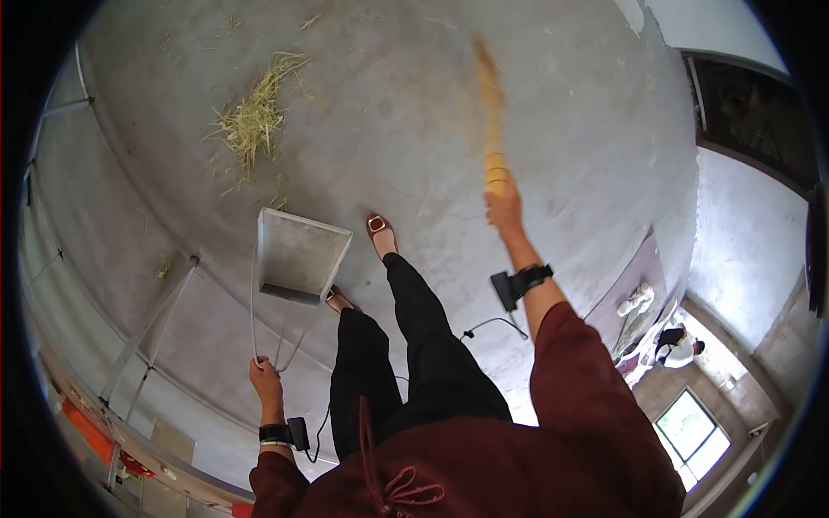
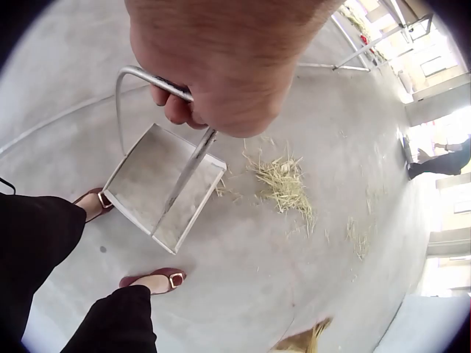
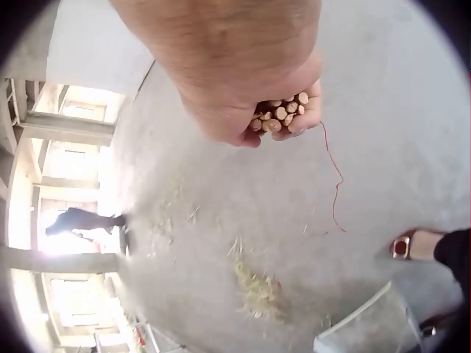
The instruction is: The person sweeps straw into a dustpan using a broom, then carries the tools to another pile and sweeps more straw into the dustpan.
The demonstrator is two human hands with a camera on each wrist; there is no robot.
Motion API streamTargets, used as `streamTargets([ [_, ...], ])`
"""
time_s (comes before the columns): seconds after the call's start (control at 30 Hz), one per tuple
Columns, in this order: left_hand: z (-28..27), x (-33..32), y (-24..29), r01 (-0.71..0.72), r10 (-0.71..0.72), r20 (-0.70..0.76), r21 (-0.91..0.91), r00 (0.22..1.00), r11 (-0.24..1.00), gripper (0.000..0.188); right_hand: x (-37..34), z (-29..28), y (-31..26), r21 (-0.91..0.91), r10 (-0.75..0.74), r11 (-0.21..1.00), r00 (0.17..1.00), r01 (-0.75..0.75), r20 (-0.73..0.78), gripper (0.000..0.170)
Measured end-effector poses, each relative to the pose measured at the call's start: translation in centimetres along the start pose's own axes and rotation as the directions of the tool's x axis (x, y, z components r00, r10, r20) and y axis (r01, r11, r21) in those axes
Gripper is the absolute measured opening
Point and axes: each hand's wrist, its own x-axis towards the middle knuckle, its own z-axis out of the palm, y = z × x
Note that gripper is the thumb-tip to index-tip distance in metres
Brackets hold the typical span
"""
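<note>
My left hand (image 1: 268, 388) grips the bent metal handle of a dustpan (image 1: 302, 250). The pan hangs or stands low in front of my feet, its inside bare and greyish in the left wrist view. In my right hand (image 1: 506, 211) is a hand broom (image 1: 494, 138) of bound yellow stalks, pointing forward and away from me, its brush end blurred. The cut stalk ends (image 3: 280, 114) show inside the fist in the right wrist view. A heap of straw (image 1: 257, 121) lies on the floor beyond the pan, apart from both broom and pan.
Loose straw bits (image 2: 358, 239) are scattered over the grey concrete floor. A metal frame (image 1: 151, 337) stands on the left. My shoes (image 1: 378, 226) are close to the pan. A red string (image 3: 338, 184) trails from the broom. Another person (image 1: 678, 347) is in the background at the right.
</note>
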Motion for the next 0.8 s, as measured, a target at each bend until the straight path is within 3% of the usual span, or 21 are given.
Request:
streamTargets([
  [0.03, 0.2, -0.3, 0.1, 0.004, -0.005, -0.003, -0.004, 1.000, 1.000, 0.008, 3.4, -1.2, 1.6, 0.102, 0.108, 0.990, 0.992, -0.101, -0.062, 0.066],
  [0.07, 0.4, -0.6, 0.1, 0.005, -0.006, 0.019, 0.023, 1.000, 1.000, 0.008, 7.0, -2.4, 2.6, 0.126, 0.131, 0.985, 0.986, -0.118, -0.101, 0.049],
  [0.13, 1.4, -0.8, -0.1, 0.004, -0.006, 0.036, 0.041, 0.999, 0.999, 0.009, 11.8, -4.3, 1.0, 0.289, 0.353, 0.902, 0.933, -0.321, -0.067, 0.025],
  [0.17, 1.7, -1.0, -0.4, -0.036, 0.033, 0.029, 0.118, 0.999, 0.992, 0.009, 14.7, -3.7, 1.2, 0.286, 0.347, 0.904, 0.936, -0.318, -0.060, 0.025],
  [0.23, 2.4, -1.6, 0.0, -0.065, 0.063, 0.019, 0.197, 0.998, 0.978, 0.010, 20.2, -1.6, 2.9, 0.489, 0.468, 0.759, 0.882, -0.431, 0.052, 0.016],
  [0.3, 3.1, -2.6, 1.6, -0.053, 0.051, 0.016, 0.197, 0.999, 0.979, 0.010, 20.7, 5.6, 1.3, 0.442, 0.343, 0.806, 0.919, -0.394, 0.195, 0.018],
  [0.33, 3.4, -2.9, 1.5, -0.044, 0.042, 0.014, 0.194, 0.999, 0.980, 0.010, 17.2, 8.4, -2.9, 0.308, 0.239, 0.911, 0.959, -0.276, 0.153, 0.017],
  [0.37, 3.6, -3.1, 1.7, -0.068, 0.066, 0.018, 0.195, 0.998, 0.978, 0.010, 14.5, 11.6, -5.4, 0.371, 0.122, 0.912, 0.979, -0.176, 0.164, 0.022],
  [0.43, 4.1, -3.0, 2.3, -0.097, 0.096, 0.015, 0.188, 0.995, 0.977, 0.010, 9.1, 15.8, -10.9, 0.135, -0.106, 0.987, 0.987, 0.089, 0.122, 0.047],
  [0.47, 4.2, -3.4, 2.9, -0.106, 0.108, 0.003, 0.200, 0.994, 0.974, 0.010, 8.0, 16.7, -12.5, 0.191, -0.082, 0.981, 0.962, 0.032, 0.261, 0.054],
  [0.5, 4.3, -3.8, 3.2, -0.115, 0.119, -0.007, 0.208, 0.993, 0.971, 0.010, 7.3, 16.9, -13.6, 0.234, -0.065, 0.972, 0.917, -0.031, 0.394, 0.060],
  [0.6, 3.8, -4.2, 1.7, -0.032, 0.026, 0.045, 0.144, 0.999, 0.989, 0.011, 4.5, 13.4, -15.6, 0.225, -0.152, 0.973, 0.880, 0.053, 0.450, 0.073],
  [0.73, 3.0, -5.4, -2.4, -0.090, 0.092, -0.007, 0.115, 0.996, 0.989, 0.011, 1.7, 7.7, -8.4, 0.159, -0.380, 0.921, 0.910, 0.356, 0.168, 0.072],
  [0.8, 2.6, -6.3, -2.2, -0.053, 0.055, -0.020, 0.097, 0.998, 0.994, 0.011, -0.5, 3.8, -8.0, 0.068, -0.038, 0.997, 0.990, 0.029, 0.138, 0.069],
])
